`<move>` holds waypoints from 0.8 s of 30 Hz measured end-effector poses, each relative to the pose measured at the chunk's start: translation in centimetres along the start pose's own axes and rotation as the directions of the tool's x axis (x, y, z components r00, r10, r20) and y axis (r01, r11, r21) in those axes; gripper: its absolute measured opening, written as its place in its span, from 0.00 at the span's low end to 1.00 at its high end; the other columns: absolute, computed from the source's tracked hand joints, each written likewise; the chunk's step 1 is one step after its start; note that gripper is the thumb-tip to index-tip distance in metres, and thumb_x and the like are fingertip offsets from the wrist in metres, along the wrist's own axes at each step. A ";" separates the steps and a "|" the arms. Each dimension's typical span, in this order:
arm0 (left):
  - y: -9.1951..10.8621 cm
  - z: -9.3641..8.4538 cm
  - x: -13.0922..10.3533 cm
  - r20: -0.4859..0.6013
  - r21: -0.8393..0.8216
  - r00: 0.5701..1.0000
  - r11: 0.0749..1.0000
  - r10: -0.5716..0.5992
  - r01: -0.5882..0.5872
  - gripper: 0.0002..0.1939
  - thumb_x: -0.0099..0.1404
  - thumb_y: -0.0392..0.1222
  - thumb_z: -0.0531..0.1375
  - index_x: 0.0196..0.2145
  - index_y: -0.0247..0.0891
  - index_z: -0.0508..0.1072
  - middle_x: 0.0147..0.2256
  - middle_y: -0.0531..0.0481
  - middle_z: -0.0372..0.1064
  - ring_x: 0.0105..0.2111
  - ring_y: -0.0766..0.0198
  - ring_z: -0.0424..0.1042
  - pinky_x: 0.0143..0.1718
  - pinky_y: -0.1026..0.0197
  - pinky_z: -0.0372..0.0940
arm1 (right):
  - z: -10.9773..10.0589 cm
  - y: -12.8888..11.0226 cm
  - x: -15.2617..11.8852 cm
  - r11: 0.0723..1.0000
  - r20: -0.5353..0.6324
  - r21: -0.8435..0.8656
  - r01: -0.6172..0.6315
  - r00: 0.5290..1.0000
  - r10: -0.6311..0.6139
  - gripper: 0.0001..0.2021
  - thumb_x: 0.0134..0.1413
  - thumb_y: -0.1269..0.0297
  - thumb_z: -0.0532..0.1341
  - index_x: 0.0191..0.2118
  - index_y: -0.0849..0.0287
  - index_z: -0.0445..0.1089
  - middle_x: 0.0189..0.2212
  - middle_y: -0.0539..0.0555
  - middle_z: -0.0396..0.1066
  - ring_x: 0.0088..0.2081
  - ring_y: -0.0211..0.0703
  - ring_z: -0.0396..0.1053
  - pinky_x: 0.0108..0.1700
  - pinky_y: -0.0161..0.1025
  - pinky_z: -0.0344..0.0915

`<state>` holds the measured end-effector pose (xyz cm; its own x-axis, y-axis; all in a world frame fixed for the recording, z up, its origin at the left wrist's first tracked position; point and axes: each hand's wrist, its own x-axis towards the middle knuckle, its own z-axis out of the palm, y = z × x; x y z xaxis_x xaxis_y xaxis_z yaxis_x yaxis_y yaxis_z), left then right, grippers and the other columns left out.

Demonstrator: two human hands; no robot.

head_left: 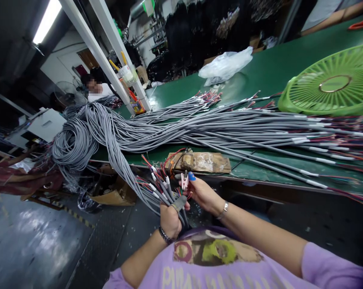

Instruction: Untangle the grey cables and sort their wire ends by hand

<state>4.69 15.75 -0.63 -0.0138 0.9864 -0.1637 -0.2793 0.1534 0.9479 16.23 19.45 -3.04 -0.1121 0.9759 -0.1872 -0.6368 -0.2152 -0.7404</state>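
Observation:
My left hand (170, 220) is closed around several grey cables (166, 196), below the table's front edge. A grey wrap covers its thumb. White sleeves and thin coloured wires show at the cable ends. Close by, my right hand (203, 194) has its fingers curled in at the thin coloured wires (179, 191) of one cable and appears to pinch them. Blue tape covers its thumb tip, which is beside a small pale pink clip-like piece (185, 181). Just beyond is a worn wooden block (209, 162) at the table edge, with a lump and wires on it.
Long grey cables (169, 132) lie across the green table (268, 68), with coiled cable (74, 142) at the left. A green fan guard (334, 82) and a clear plastic bag (226, 66) lie farther back. A white post (118, 52) stands behind. Another person (98, 90) is at the far left.

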 end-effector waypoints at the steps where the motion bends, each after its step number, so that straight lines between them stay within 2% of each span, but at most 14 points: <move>1: -0.1 0.0 0.0 0.000 -0.004 1.000 1.000 -0.005 0.005 0.12 0.47 0.44 0.67 0.17 0.34 0.72 0.15 0.52 0.66 0.16 0.67 0.66 0.21 0.64 0.61 | 0.1 0.1 0.1 0.996 -0.002 0.081 -0.046 0.999 0.047 0.21 0.43 0.43 0.64 0.28 0.59 0.68 0.24 0.50 0.68 0.25 0.36 0.62 0.30 0.36 0.61; 3: -0.2 0.1 0.1 0.004 -0.006 1.000 1.000 -0.013 0.013 0.12 0.47 0.44 0.67 0.17 0.34 0.71 0.15 0.52 0.67 0.16 0.67 0.66 0.21 0.64 0.62 | 0.2 0.2 0.3 0.977 -0.018 0.195 -0.091 0.995 0.096 0.19 0.42 0.46 0.66 0.29 0.59 0.68 0.26 0.51 0.70 0.27 0.37 0.64 0.31 0.36 0.63; 6: -0.4 0.2 0.2 0.006 0.002 1.000 1.000 -0.017 0.017 0.12 0.47 0.43 0.67 0.17 0.34 0.71 0.15 0.52 0.67 0.16 0.67 0.66 0.22 0.64 0.62 | 0.4 0.2 0.5 0.961 -0.028 0.262 -0.092 0.994 0.102 0.19 0.42 0.48 0.67 0.30 0.59 0.69 0.27 0.52 0.71 0.27 0.38 0.66 0.29 0.35 0.63; 10: -0.5 0.3 0.2 -0.001 -0.002 1.000 1.000 -0.022 0.022 0.11 0.46 0.43 0.67 0.18 0.34 0.71 0.15 0.53 0.67 0.15 0.68 0.65 0.21 0.64 0.62 | 0.5 0.1 0.3 0.955 -0.002 0.273 -0.111 0.993 0.116 0.19 0.45 0.47 0.65 0.32 0.60 0.68 0.26 0.53 0.72 0.24 0.37 0.65 0.26 0.35 0.62; 14: -0.5 -0.1 -0.1 0.020 0.001 1.000 1.000 -0.009 0.009 0.12 0.47 0.42 0.67 0.17 0.34 0.71 0.15 0.52 0.67 0.16 0.68 0.65 0.21 0.65 0.62 | 0.3 -0.2 0.0 0.938 0.039 0.299 -0.176 0.984 0.172 0.19 0.51 0.46 0.61 0.32 0.60 0.69 0.27 0.53 0.72 0.25 0.36 0.67 0.27 0.33 0.64; 18: -0.3 -0.7 -0.4 0.030 -0.020 1.000 1.000 0.004 -0.004 0.11 0.48 0.42 0.66 0.17 0.34 0.71 0.14 0.52 0.66 0.17 0.68 0.66 0.21 0.65 0.62 | -0.1 -0.5 -0.4 0.931 0.134 0.284 -0.229 0.971 0.198 0.20 0.55 0.46 0.55 0.35 0.60 0.71 0.30 0.54 0.73 0.27 0.36 0.67 0.29 0.33 0.64; 20: -0.1 -0.8 -0.4 0.011 -0.032 1.000 0.999 0.009 -0.009 0.11 0.48 0.42 0.66 0.17 0.34 0.71 0.14 0.52 0.66 0.16 0.68 0.66 0.21 0.66 0.61 | -0.2 -0.7 -0.6 0.941 0.154 0.264 -0.210 0.973 0.174 0.17 0.56 0.50 0.57 0.35 0.59 0.71 0.29 0.53 0.72 0.28 0.36 0.67 0.30 0.33 0.65; 24: 0.4 -0.5 -0.3 -0.021 -0.037 0.999 0.999 0.033 -0.034 0.12 0.48 0.42 0.66 0.16 0.34 0.70 0.14 0.53 0.66 0.16 0.69 0.65 0.21 0.66 0.61 | -0.3 -0.6 -0.8 0.973 0.095 0.208 -0.103 0.992 0.085 0.08 0.52 0.59 0.63 0.32 0.60 0.71 0.28 0.52 0.72 0.27 0.35 0.65 0.30 0.32 0.64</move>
<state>4.16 15.49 -0.37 -0.0436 0.9894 -0.1384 -0.3141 0.1179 0.9420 16.94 18.83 -2.61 -0.2372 0.9532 -0.1874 -0.7665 -0.3022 -0.5667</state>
